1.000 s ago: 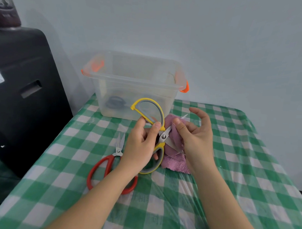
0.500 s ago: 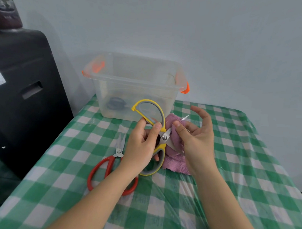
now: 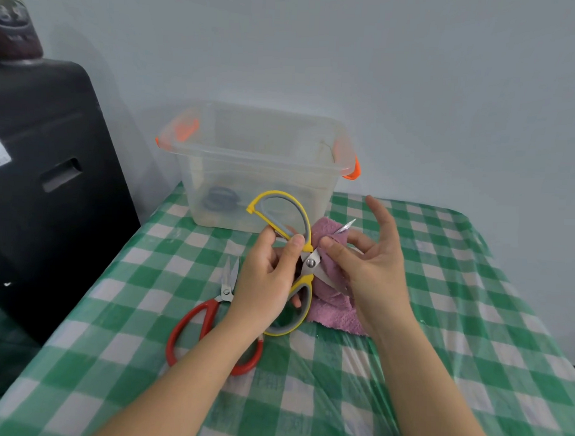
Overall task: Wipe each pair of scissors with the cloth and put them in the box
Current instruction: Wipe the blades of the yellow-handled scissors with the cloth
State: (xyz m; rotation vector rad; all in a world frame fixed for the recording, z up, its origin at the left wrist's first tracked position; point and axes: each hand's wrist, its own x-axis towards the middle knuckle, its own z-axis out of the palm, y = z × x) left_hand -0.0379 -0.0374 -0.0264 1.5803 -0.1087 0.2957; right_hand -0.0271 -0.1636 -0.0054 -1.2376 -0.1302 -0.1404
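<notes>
My left hand (image 3: 266,279) grips the yellow-and-grey scissors (image 3: 304,225) near the pivot, blades spread apart. My right hand (image 3: 369,273) pinches the pink cloth (image 3: 331,312) around the upper blade, whose tip pokes out past the cloth. Red-handled scissors (image 3: 197,325) lie flat on the table to the left, partly under my left forearm. The clear plastic box (image 3: 262,164) with orange latches stands behind, with dark-handled scissors (image 3: 220,199) inside it.
The table carries a green-and-white checked cloth (image 3: 438,337) under clear plastic. A black appliance (image 3: 36,176) stands close on the left, with a dark round object on top. A pale wall runs right behind the box.
My right hand's thumb and fingers have slid a little along the blade with the cloth. The left hand and scissors stay almost still.
</notes>
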